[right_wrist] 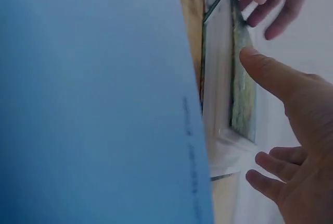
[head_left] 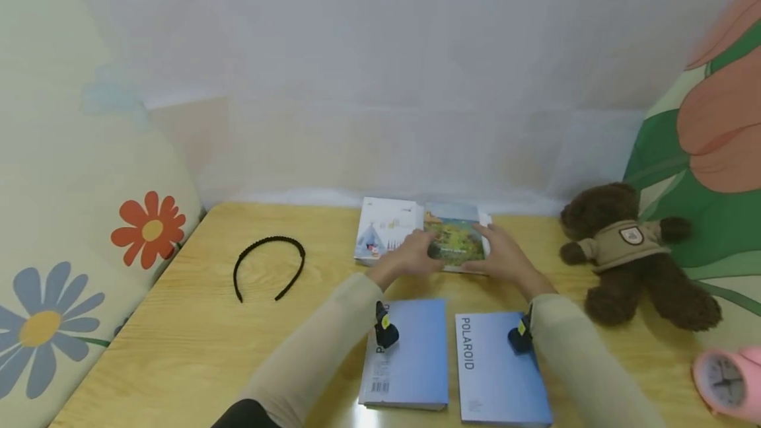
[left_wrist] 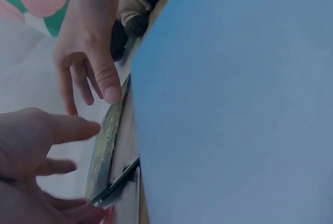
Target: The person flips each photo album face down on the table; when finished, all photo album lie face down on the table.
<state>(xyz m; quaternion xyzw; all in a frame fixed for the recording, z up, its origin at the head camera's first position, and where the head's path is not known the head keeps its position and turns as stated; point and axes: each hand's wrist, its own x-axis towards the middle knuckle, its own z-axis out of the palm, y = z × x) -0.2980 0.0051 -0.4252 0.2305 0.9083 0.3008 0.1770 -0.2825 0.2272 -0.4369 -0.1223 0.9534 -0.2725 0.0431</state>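
Note:
At the back of the table lies a thick book with a green landscape cover [head_left: 454,233]. Beside it on the left sits a white book with a tent picture [head_left: 386,220]. My left hand [head_left: 415,255] reaches to the green book's left side, fingers spread apart. On the opposite side my right hand [head_left: 505,253] hovers by the right edge, thumb and fingers apart. In the right wrist view the right thumb [right_wrist: 265,70] is close to the green cover [right_wrist: 242,83]. Two blue POLAROID books [head_left: 416,349] [head_left: 502,372] lie under my forearms and fill much of both wrist views.
A black headband [head_left: 269,240] lies on the left of the wooden table [head_left: 202,349]. On the right a brown teddy bear [head_left: 630,249] in a beige shirt lies near a pink alarm clock [head_left: 728,378]. White cloth [head_left: 416,84] hangs behind the table.

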